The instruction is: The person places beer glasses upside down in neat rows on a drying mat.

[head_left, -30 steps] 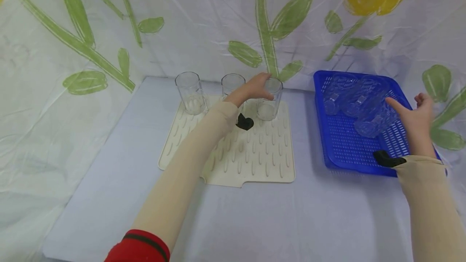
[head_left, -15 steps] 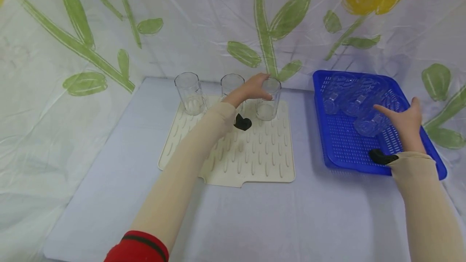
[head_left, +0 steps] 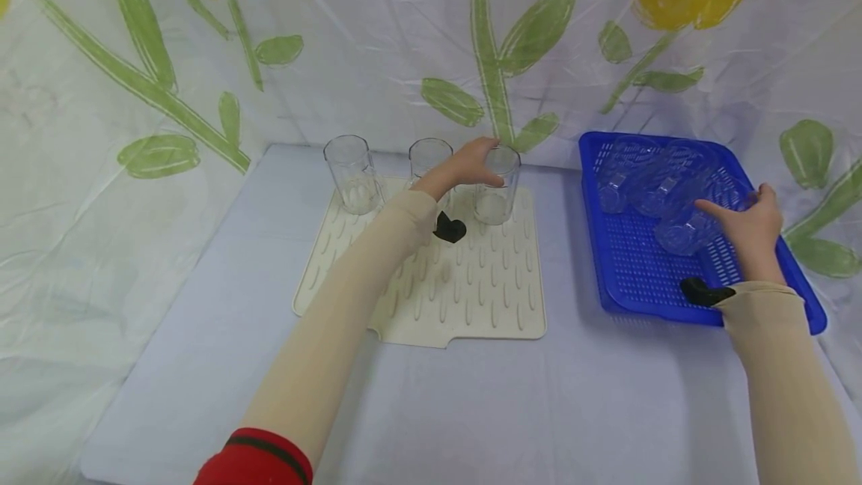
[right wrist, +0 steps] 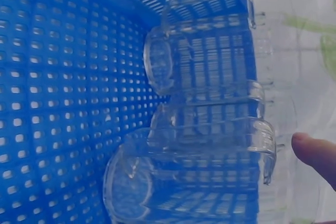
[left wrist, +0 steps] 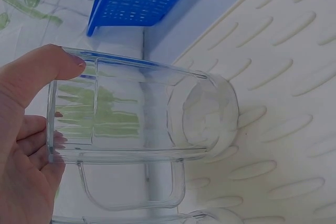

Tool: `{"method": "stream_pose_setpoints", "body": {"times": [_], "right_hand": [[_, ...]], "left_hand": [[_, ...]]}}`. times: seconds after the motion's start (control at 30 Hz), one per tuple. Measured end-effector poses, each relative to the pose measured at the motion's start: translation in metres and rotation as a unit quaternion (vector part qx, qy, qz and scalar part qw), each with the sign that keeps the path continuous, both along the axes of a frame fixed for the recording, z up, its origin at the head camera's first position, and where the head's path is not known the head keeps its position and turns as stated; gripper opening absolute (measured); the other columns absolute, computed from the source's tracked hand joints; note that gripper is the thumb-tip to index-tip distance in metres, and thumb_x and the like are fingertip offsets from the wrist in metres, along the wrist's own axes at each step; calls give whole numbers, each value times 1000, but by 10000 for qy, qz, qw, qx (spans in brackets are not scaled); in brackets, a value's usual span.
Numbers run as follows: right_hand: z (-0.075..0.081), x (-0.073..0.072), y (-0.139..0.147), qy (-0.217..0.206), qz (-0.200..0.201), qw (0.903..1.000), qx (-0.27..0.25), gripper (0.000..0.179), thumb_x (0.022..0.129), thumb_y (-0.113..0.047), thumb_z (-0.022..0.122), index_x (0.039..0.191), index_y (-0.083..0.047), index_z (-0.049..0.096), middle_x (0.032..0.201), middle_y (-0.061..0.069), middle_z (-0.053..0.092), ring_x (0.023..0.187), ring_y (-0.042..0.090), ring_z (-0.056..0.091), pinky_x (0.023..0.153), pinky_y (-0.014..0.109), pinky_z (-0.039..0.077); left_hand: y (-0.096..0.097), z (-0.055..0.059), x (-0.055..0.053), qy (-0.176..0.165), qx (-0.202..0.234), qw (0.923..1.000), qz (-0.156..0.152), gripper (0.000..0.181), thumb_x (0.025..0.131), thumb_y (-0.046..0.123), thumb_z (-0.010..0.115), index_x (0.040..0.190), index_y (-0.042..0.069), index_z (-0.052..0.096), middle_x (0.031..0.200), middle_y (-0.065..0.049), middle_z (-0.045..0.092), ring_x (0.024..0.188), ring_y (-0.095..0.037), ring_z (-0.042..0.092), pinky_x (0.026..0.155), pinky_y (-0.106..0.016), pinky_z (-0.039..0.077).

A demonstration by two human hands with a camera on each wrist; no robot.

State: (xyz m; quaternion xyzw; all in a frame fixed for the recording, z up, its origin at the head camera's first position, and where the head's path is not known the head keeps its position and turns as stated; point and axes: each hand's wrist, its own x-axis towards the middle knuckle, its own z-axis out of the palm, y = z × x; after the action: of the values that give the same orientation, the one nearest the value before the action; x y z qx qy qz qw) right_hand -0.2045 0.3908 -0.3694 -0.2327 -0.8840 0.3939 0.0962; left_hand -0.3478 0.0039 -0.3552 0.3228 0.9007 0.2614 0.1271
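Note:
My left hand (head_left: 465,165) holds a clear glass mug (head_left: 494,204) by its rim, at the back right of a cream ridged mat (head_left: 471,283). In the left wrist view, the thumb lies on one side of the mug's mouth and the fingers on the other; its handle (left wrist: 131,204) sticks out sideways. To its left two similar mugs, one at the far left (head_left: 353,174) and one in the middle (head_left: 426,156), stand upright. Over the right side of a blue basket (head_left: 622,294), my right hand (head_left: 750,230) spreads thumb and fingers beside the nearest lying mug (head_left: 680,236).
Two more glass mugs, one at the back left (head_left: 616,178) and one beside it (head_left: 663,182), lie tilted in the basket. A flower-printed curtain (head_left: 377,58) hangs right behind the white table (head_left: 552,403). The basket's raised walls surround its mugs.
My right hand has shifted left, over the basket and closer to the nearest mug. The left hand stays at the same mug, nearly still.

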Motion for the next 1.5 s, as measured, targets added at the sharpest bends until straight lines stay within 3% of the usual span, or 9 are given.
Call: {"method": "stream_pose_setpoints", "body": {"times": [0.2,0.5,0.7,0.77,0.87,0.9,1.03,1.13,1.5], "right_hand": [[4,2,0,-115,126,9997,170,97,81,-41,59,138,10,0,139,33,14,125,44,18,100,50,20],[12,5,1,-897,605,9924,588,101,80,-51,55,132,21,5,131,44,-5,120,56,9,94,62,16],[14,8,1,-915,642,9921,564,99,77,-53,58,128,22,17,123,45,20,108,53,31,90,59,30],[14,10,1,-855,652,9918,688,86,77,-51,60,115,20,32,101,39,37,87,44,44,77,52,41],[14,12,1,-768,676,9915,808,67,76,-49,63,86,11,36,73,19,35,61,28,39,56,42,40],[15,12,0,-765,727,9915,762,71,77,-48,63,93,17,38,77,24,39,65,30,40,61,45,43],[18,10,-5,-726,847,9904,813,62,75,-50,65,72,0,29,61,8,29,51,20,32,46,38,35],[21,9,-8,-798,945,9887,842,63,74,-53,64,74,-2,27,62,3,24,50,16,30,48,35,32],[31,18,-17,-717,1049,9875,927,62,73,-52,66,65,-10,22,55,-2,23,46,14,27,43,33,28]], "left_hand": [[1,1,1,-8,-16,10000,-5,78,79,22,66,138,-5,23,142,-16,25,130,-24,20,102,-25,19],[1,2,3,-86,-76,9999,21,77,80,22,65,139,-3,22,143,-15,23,130,-24,19,102,-26,20],[1,1,4,-83,-61,9999,55,76,81,23,65,139,-2,23,142,-14,24,130,-23,20,102,-26,20],[2,1,4,-149,6,9999,44,77,80,23,66,139,-2,23,143,-14,24,130,-23,20,102,-26,20],[4,1,3,-207,19,9998,-7,77,80,23,66,139,-2,23,143,-15,23,130,-23,20,102,-26,20],[4,1,2,-181,-31,9998,-22,77,80,24,66,139,-2,23,143,-14,23,130,-23,20,102,-26,20],[3,2,0,-107,-230,9997,22,76,81,26,65,140,0,22,143,-13,22,130,-23,19,103,-27,19],[3,3,0,-93,-301,9995,27,76,82,26,64,140,-1,22,144,-14,21,130,-23,18,103,-27,19],[7,7,0,82,-703,9974,-118,76,83,28,62,140,-2,21,144,-15,20,131,-24,17,103,-26,17]]}}
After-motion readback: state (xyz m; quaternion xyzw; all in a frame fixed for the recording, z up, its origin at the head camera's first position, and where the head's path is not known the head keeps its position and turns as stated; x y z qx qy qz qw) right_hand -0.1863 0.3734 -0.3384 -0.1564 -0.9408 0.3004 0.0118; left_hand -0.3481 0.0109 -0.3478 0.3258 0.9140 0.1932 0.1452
